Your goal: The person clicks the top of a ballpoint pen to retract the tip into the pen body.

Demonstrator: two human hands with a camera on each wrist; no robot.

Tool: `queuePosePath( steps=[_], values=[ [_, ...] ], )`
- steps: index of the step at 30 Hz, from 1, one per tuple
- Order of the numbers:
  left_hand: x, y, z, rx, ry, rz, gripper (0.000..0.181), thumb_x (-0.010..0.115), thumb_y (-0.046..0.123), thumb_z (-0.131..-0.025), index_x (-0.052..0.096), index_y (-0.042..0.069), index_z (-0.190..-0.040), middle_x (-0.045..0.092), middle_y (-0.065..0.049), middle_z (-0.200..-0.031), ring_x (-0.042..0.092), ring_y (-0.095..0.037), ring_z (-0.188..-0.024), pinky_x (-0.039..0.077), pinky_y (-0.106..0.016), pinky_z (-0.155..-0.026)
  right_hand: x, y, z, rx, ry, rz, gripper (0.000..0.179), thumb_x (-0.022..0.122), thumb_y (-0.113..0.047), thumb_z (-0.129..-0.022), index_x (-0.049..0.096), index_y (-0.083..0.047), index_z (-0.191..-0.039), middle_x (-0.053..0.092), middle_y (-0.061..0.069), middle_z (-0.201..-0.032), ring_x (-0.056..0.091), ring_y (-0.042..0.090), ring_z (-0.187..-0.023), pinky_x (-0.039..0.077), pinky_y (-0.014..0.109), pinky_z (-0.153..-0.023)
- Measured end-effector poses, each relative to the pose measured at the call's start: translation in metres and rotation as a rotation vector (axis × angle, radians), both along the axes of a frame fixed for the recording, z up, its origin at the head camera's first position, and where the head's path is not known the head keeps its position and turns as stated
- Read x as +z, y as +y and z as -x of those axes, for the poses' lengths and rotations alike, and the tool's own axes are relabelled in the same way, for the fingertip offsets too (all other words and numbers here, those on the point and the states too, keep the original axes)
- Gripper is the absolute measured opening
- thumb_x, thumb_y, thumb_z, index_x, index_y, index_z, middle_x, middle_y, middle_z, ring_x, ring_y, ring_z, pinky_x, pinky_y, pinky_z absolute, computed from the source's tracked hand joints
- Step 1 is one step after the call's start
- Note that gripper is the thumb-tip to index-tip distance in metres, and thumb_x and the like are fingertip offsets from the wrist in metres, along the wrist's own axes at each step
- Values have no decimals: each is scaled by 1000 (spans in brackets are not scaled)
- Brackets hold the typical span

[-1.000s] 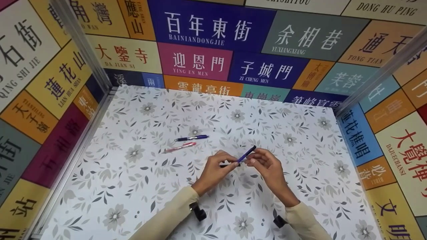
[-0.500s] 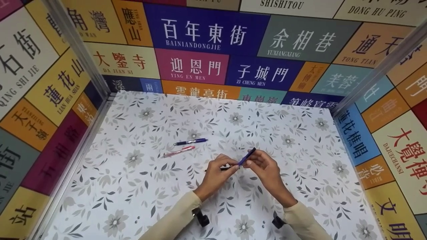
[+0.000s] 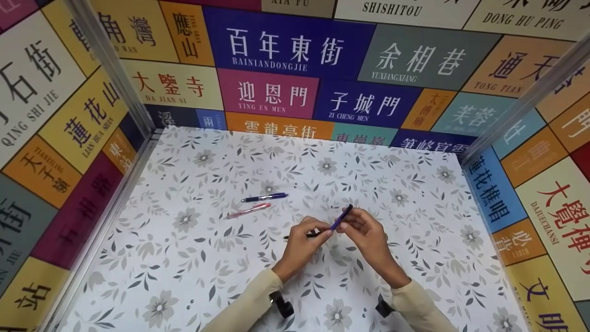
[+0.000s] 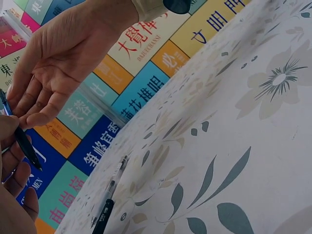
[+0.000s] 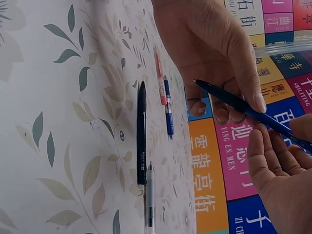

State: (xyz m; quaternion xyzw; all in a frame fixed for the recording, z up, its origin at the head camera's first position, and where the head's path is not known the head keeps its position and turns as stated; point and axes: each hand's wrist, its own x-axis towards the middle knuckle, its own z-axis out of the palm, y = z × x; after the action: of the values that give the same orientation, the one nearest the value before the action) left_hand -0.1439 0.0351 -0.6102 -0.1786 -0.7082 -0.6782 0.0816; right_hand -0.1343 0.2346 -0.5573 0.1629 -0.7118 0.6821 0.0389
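Note:
A blue pen [image 3: 340, 219] slants up between both hands, above the table. My left hand [image 3: 302, 242] pinches its lower part between thumb and fingers. The upper end sits between the thumb and fingers of my right hand [image 3: 368, 235]. In the right wrist view the held pen [image 5: 243, 106] has a dark grip and its writing tip bare. Beneath the hands, a black pen [image 5: 141, 134] and a clear-barrelled piece [image 5: 150, 202] lie on the table; whether they are joined I cannot tell. In the head view my left hand partly hides them.
A dark blue pen [image 3: 265, 198] and a pink-red pen with a clear barrel [image 3: 249, 210] lie side by side, left of the hands. The table [image 3: 221, 276] has a white floral cover. Panels with large lettering [image 3: 272, 94] wall it in at the back and sides.
Both hands keep hold of the blue pen with little movement. My left hand has shifted slightly right, and more of the black pen's left end shows behind it.

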Motion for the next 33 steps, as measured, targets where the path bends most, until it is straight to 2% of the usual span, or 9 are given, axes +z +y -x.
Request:
queuePosePath(
  steps=[3, 9, 11, 18, 22, 27, 33],
  values=[
    [4, 2, -2, 18, 10, 9, 8, 84, 1, -95, 84, 4, -102, 76, -8, -95, 65, -15, -90, 55, -38, -77, 0, -1, 0, -7, 5, -3, 37, 70, 9, -103, 61, 12, -139, 69, 34, -119, 76, 23, -105, 64, 41, -92],
    [25, 0, -10, 16, 26, -22, 5, 82, -3, -96, 83, -1, -101, 75, -12, -94, 63, -9, -89, 55, -39, -77, 1, -3, 0, -16, 18, -7, 38, 71, 9, -103, 61, 11, -139, 67, 36, -121, 76, 22, -106, 63, 33, -92],
    [24, 0, -9, 14, 23, -23, 6, 82, -3, -96, 83, -1, -101, 75, -12, -94, 63, -8, -89, 55, -37, -77, 2, -3, -1, -20, 30, -19, 37, 71, 8, -103, 61, 11, -139, 67, 36, -121, 75, 21, -107, 63, 32, -92],
    [4, 3, -2, 10, -7, -1, 9, 84, 1, -96, 85, 6, -103, 76, -7, -96, 64, -10, -91, 56, -36, -79, 3, -4, 0, -20, 106, -68, 38, 70, 10, -103, 61, 10, -140, 66, 40, -121, 75, 20, -109, 62, 30, -94],
    [0, 2, -1, -21, -17, -12, 9, 84, 7, -97, 86, 11, -105, 77, -3, -99, 66, -12, -95, 60, -41, -84, 4, -3, 0, -30, 166, -102, 48, 70, 11, -102, 57, 6, -148, 71, 31, -118, 75, 22, -108, 62, 29, -95],
    [3, 2, -5, -63, -33, -31, 9, 83, 14, -100, 86, 14, -108, 77, -3, -102, 69, -14, -99, 62, -44, -91, 4, 0, 0, -17, 238, -126, 63, 69, 12, -102, 48, -1, -161, 73, 24, -116, 76, 33, -107, 61, 30, -97],
    [8, 2, -8, -75, -41, -27, 9, 84, 17, -100, 86, 15, -109, 77, -1, -102, 70, -14, -99, 62, -41, -94, 6, 1, 0, -1, 305, -144, 60, 67, 15, -102, 49, 3, -157, 73, 23, -116, 74, 35, -105, 61, 29, -96]
  ],
)
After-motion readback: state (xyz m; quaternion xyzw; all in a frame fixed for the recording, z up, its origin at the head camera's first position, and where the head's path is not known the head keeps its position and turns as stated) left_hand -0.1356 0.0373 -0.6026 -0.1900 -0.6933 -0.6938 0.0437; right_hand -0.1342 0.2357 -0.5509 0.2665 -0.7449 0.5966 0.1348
